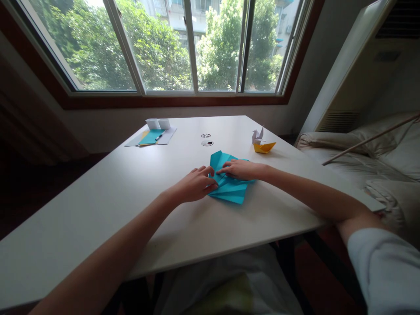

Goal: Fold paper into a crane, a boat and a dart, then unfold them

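A sheet of blue origami paper [234,192] with several creases lies on the white table [131,188] before me, its edges partly raised. My left hand [197,183] grips the paper's left edge, thumb below and fingers curled above. From the right, my right hand [239,169] rests on top of the sheet, with fingertips pressing near its middle and the forefinger stretched out. Part of the paper is hidden under this hand.
At the back right stand a white paper crane [258,136] and a yellow paper boat [264,148]. Back left, coloured sheets [152,137], a pen [159,137] and white folded paper boxes [158,124] lie together. Round fittings [207,143] sit in the tabletop.
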A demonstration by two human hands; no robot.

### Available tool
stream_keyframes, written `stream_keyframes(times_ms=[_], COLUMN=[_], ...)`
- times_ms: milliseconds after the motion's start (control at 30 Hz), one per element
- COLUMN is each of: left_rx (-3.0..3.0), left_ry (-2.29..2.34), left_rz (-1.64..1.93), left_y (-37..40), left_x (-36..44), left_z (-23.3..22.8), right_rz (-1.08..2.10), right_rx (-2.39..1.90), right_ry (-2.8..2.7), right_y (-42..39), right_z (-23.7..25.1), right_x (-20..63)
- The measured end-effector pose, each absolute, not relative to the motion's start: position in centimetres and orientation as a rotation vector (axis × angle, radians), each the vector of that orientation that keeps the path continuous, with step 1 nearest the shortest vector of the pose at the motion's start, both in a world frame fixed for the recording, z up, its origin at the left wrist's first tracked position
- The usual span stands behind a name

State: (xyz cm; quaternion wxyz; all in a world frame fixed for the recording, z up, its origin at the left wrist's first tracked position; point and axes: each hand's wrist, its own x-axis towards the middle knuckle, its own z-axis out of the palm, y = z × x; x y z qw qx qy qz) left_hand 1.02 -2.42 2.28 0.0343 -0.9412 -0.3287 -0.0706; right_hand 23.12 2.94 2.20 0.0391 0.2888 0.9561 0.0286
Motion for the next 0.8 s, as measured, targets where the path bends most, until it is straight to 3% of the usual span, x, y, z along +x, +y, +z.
stream_keyframes(times_ms=[167, 800], left_rx=[-2.878, -2.733], left_ry=[-1.048, -1.466], left_rz=[-0.195, 0.107], left_y=[-1.8, -1.6], left_x=[0.5, 0.7], left_z=[1.6, 0.4], right_rz=[-0.069, -0.473], right_rx=[0.768, 0.988], right_ry=[3.027, 3.094], right_y=[3.4, 2.9], right_z=[1.8, -0.1], right_x=[23.9, 29.7])
